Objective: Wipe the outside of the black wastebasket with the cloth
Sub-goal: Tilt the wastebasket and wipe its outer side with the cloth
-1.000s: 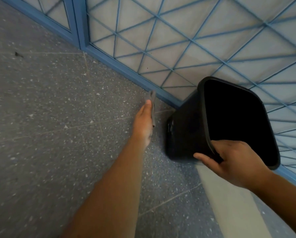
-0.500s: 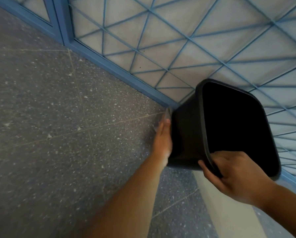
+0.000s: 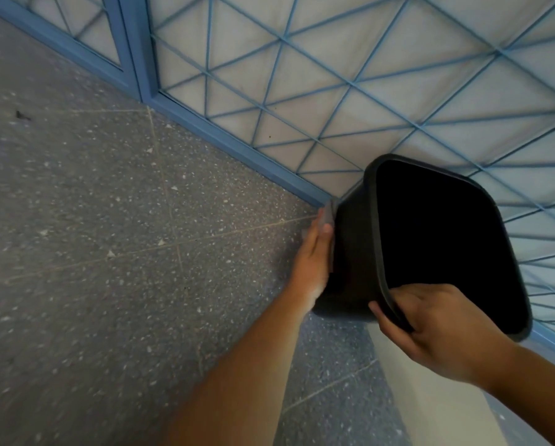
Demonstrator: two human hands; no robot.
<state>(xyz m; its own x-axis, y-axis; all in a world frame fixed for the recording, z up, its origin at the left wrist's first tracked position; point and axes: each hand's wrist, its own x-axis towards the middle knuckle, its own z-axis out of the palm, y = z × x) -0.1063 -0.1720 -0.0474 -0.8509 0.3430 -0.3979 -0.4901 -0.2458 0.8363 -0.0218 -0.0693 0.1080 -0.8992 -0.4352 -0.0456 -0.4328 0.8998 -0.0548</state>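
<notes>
Speckled grey floor (image 3: 108, 252) lies left of and below a black wastebasket (image 3: 353, 252), and a blue grille wall (image 3: 334, 75) rises behind it. The wastebasket is tilted, its mouth facing the viewer. The right hand (image 3: 440, 323) curls around its near rim. The left hand (image 3: 313, 255), fingers straight, presses a grey cloth (image 3: 329, 212) against its left outer side. A hard push might twist the wastebasket from that single grip, or the cloth might slip free.

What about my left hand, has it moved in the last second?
Yes. Judged against the blue frame post, the left hand with the cloth went right and now presses the side of the black wastebasket.
</notes>
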